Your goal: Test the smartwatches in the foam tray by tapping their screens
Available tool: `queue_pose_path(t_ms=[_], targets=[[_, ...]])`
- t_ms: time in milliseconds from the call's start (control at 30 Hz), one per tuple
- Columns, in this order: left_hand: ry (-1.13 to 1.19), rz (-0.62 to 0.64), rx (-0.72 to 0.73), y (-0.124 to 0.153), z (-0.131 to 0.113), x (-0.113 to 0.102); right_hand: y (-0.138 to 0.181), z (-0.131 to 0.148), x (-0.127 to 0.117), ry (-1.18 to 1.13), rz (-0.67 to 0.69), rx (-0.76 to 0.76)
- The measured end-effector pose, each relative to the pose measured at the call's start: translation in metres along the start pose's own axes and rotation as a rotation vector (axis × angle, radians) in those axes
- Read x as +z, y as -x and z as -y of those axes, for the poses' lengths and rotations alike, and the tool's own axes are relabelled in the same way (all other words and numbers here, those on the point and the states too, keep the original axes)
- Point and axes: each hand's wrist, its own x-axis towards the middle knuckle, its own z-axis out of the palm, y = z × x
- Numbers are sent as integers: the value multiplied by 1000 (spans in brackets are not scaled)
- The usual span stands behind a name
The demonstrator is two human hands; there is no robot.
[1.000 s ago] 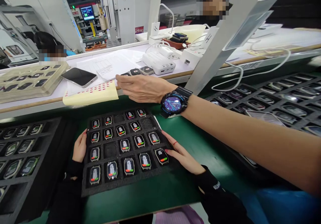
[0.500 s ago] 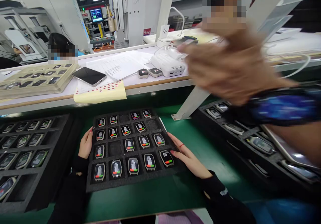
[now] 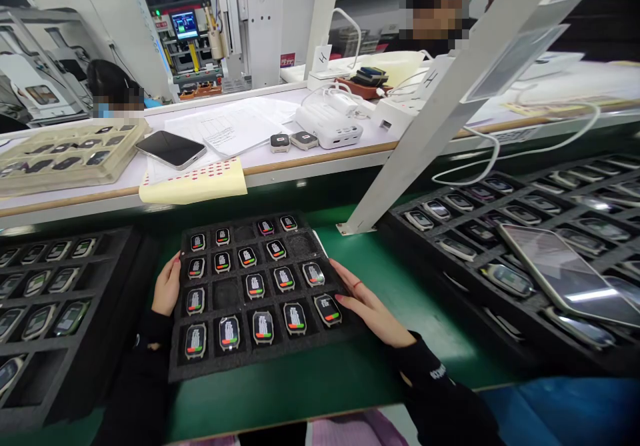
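A black foam tray point(image 3: 227, 296) lies between my hands over the green bench, its pockets holding several smartwatches point(image 3: 263, 327) with lit screens. A few pockets hold no watch. My left hand point(image 3: 167, 286) grips the tray's left edge, fingers mostly tucked behind it. On the right edge, my right hand point(image 3: 367, 303) is closed, its thumb on the rim beside the corner watch point(image 3: 329, 309). What the fingers do under the tray is hidden.
Black foam trays of watches stand at left point(image 3: 100, 286) and right point(image 3: 425, 246); a tablet point(image 3: 570, 273) rests on the right one. A slanted white post point(image 3: 400, 159) rises behind. The shelf holds a phone point(image 3: 171, 149), papers point(image 3: 230, 126) and a white charger point(image 3: 330, 126).
Another person's blurred hand and watch-wearing wrist, at the upper right before, has left the view. My hands still hold the tray; the view has shifted slightly.
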Motion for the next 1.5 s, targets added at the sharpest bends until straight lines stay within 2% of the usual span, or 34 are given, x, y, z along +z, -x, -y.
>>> queue_pose_path(t_ms=[500, 867, 1067, 1200, 1300, 1500], targets=[[-20, -10, 4, 1, -4, 1, -2, 1, 2, 103, -61, -4], [-21, -12, -3, 3, -5, 1, -2, 7, 6, 67, -120, 96], [-6, -65, -4, 4, -10, 6, -2, 6, 6, 103, -126, 128], [12, -119, -10, 4, -13, 12, -6, -1, 14, 197, -190, 103], [23, -140, -15, 1, -15, 17, -13, -10, 19, 185, -265, 56], [45, -160, -26, -7, -16, 24, -32, -20, 15, 167, -385, 34]])
